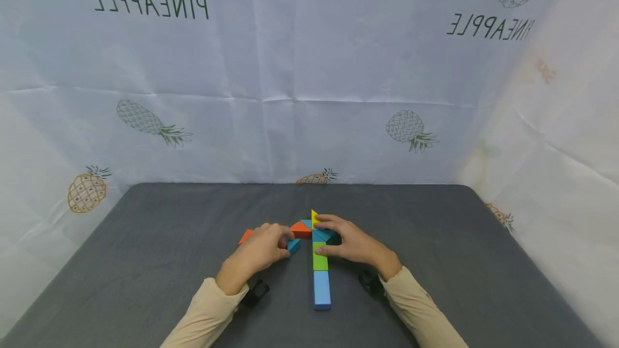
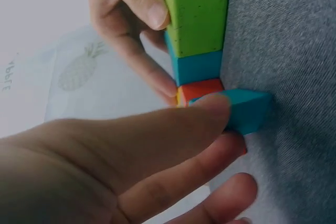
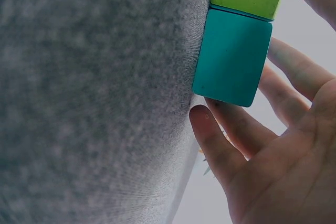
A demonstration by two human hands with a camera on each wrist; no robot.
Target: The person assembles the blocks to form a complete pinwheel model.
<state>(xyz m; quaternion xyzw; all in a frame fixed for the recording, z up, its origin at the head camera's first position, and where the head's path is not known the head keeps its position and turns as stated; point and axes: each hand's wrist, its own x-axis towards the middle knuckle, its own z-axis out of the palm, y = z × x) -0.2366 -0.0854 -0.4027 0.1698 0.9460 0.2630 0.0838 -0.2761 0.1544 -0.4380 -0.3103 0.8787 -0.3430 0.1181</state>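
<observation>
My left hand (image 1: 261,246) pinches a teal wedge-shaped block (image 2: 247,109) between thumb and fingers, just left of a line of blocks on the table. My right hand (image 1: 355,240) lies over the line's far part from the right. Its thumb touches the green block (image 1: 320,256), and a fingertip rests at the yellow triangular block (image 1: 314,219). Beyond the green one are teal blocks (image 1: 319,236), partly covered by the right hand. An orange-red triangular block (image 1: 301,230) adjoins the line on its left. Nearest me in the line is a light blue block (image 1: 321,289).
Another orange-red block (image 1: 245,236) shows partly behind the left hand. The dark grey table (image 1: 159,273) stretches out on both sides. A white cloth with pineapple prints (image 1: 290,69) hangs behind its far edge.
</observation>
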